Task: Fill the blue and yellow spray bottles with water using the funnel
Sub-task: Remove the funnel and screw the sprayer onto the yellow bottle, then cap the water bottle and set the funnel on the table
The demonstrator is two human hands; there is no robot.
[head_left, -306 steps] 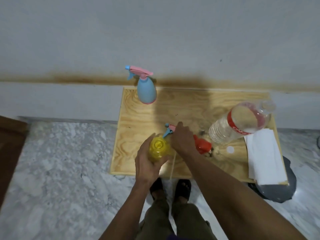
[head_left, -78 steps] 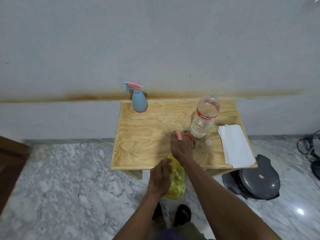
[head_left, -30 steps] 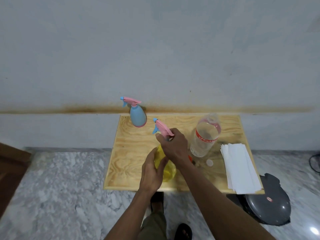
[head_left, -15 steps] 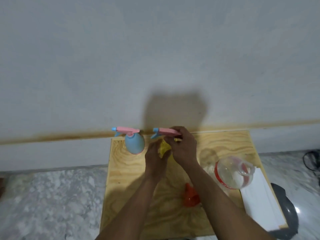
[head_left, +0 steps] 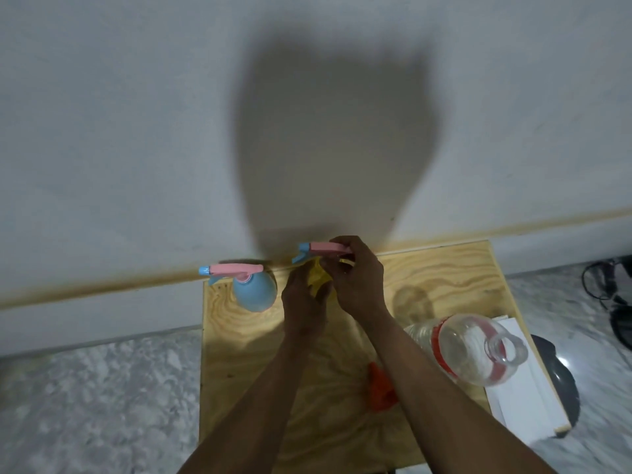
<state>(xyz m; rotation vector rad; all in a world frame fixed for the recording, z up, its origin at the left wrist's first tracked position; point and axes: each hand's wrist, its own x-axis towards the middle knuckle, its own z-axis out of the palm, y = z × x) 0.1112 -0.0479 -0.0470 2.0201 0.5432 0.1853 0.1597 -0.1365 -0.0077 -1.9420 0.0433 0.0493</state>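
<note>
The yellow spray bottle (head_left: 318,278) stands at the back of the wooden table (head_left: 239,336), beside the wall, mostly hidden by my hands. My left hand (head_left: 302,297) wraps its body. My right hand (head_left: 354,278) grips its neck under the pink spray head (head_left: 325,248). The blue spray bottle (head_left: 254,291) with its pink head on stands just left of it. The orange funnel (head_left: 379,388) lies on the table, partly hidden under my right forearm. A clear water bottle (head_left: 468,350) with a red label stands uncapped at the right.
A stack of white paper (head_left: 516,398) lies at the table's right edge. A dark grey round object (head_left: 561,384) sits on the marble floor beyond it. Black cables (head_left: 612,289) lie on the floor at far right. The wall rises right behind the table.
I carried the yellow bottle from the table's front edge to the back, next to the blue one. My head has moved closer over the table.
</note>
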